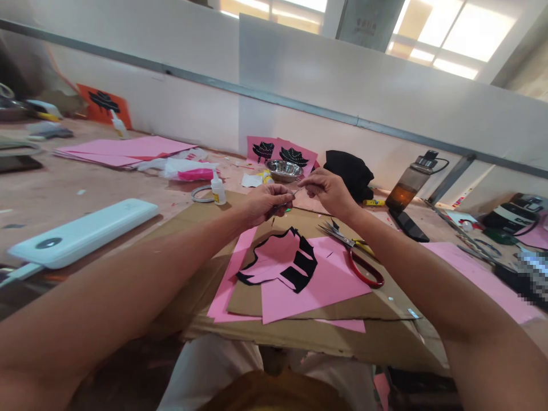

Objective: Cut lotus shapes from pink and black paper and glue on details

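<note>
Over the flat brown cardboard sheet's [192,251] far edge, the nearly closed left hand [272,201] pinches a thin greyish sliver [295,192]; the right hand [324,187] curls close by, its grip unclear.

Nothing can be read: the faint characters [366,25] on the grey panel [372,8] are too blurred.

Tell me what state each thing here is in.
Left hand: pinching a thin item, unidentifiable
Right hand: fingertips together
Black cut-out: lying flat
Red-handled scissors: lying flat, blades seemingly apart
Drink bottle: capped, partly filled
Nearer squeeze bottle: upright
Dark phone: lying flat
Steel bowl: upright
White device: flat, cable attached
</note>
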{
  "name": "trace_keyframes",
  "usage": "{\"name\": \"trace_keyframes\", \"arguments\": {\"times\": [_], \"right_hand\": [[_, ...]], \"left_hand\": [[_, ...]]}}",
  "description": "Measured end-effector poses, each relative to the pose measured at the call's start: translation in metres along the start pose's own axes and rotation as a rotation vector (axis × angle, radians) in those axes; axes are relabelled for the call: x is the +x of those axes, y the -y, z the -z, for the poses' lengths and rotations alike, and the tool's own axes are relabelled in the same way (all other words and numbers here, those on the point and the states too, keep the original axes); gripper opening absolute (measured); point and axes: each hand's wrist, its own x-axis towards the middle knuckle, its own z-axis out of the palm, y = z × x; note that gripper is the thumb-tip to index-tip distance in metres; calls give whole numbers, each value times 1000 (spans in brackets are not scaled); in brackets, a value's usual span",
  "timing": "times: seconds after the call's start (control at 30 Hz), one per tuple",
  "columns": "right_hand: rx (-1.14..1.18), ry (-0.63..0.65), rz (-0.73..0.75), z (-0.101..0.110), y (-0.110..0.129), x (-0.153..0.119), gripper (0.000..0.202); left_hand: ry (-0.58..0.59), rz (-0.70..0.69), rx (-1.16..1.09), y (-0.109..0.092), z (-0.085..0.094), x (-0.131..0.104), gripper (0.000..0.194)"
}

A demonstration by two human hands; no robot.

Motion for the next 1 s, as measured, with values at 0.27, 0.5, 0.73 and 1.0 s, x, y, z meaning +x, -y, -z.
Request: {"name": "trace_keyframes", "arguments": {"times": [0.27, 0.5, 0.73, 1.0], "right_hand": [[-156, 92, 145, 1, 9, 4, 22], [-111, 155, 60, 14, 9, 10, 19], [28, 212, -109, 11, 12, 10, 14], [103, 47, -199, 14, 20, 3, 56]], "left_hand": [[-83, -57, 239, -2, -2, -2, 23], [-21, -102, 193, 2, -4, 2, 18], [-112, -128, 366, 1, -6, -1, 13], [-76, -121, 175, 5, -3, 0, 30]]}}
